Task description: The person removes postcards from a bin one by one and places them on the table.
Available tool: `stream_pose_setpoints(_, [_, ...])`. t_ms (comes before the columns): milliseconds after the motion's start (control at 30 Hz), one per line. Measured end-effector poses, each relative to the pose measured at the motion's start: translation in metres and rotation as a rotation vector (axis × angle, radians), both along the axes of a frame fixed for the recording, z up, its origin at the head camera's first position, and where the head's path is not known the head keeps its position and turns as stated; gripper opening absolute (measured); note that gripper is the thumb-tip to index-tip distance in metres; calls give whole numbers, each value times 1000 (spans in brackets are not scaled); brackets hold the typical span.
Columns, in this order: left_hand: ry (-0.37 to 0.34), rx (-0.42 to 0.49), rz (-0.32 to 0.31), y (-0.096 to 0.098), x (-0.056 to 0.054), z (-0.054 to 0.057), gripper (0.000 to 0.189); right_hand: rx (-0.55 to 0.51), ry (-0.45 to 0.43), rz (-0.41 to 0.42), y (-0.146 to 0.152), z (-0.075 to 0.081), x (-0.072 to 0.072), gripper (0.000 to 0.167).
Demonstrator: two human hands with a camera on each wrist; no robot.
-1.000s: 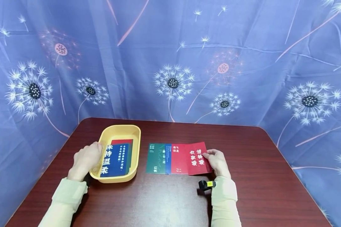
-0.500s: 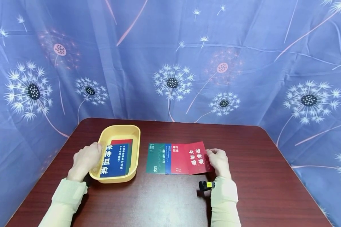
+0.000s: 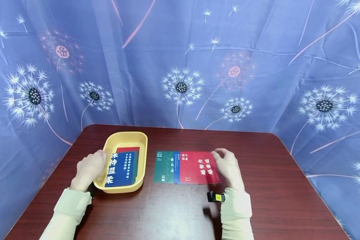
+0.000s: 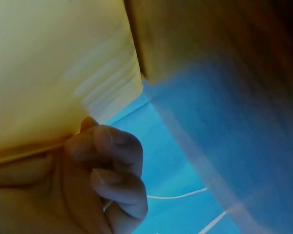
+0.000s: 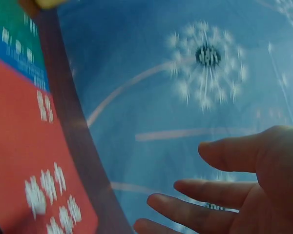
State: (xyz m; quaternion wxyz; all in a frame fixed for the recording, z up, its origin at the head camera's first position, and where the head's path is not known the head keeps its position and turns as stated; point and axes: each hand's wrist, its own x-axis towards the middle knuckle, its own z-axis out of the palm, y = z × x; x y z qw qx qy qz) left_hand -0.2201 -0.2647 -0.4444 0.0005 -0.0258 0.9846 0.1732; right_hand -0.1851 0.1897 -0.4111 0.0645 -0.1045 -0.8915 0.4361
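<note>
My left hand (image 3: 90,168) grips the left rim of a yellow plastic basin (image 3: 144,160); the left wrist view shows its fingers (image 4: 118,146) curled at the basin's edge. Inside the basin lies a dark blue card (image 3: 121,170) with white characters, over green and red cards (image 3: 128,149). To the right, a row of overlapping cards rests on the table: a green card (image 3: 163,171), a blue strip (image 3: 176,166), a red card (image 3: 189,163) and the rightmost red card (image 3: 210,173). By that last card's right edge hovers my right hand (image 3: 229,168), its fingers spread and holding nothing in the right wrist view.
A dark reddish-brown wooden table (image 3: 168,213) carries everything. Behind it and at both sides hangs a blue curtain (image 3: 144,66) with dandelion prints. A black device with a yellow label (image 3: 216,197) sits at my right wrist.
My right hand has let go of the rightmost red card and lifted slightly away. That card, tilted before, now lies flatter and straighter in the row. The left hand keeps its grip on the basin.
</note>
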Motion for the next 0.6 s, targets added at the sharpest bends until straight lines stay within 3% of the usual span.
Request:
stream_pose_setpoints(267, [11,-12,-9,-1,0,1,50,15,114,188,-64,12,-13,37])
stream_pose_setpoints(500, [9,-8,5,-1,1,1,51,145,199,508,-140,22,-22,40])
stream_pose_setpoints(600, [9,-4,2,-1,2,-1,51,231,202,589,-170,20,-26,42])
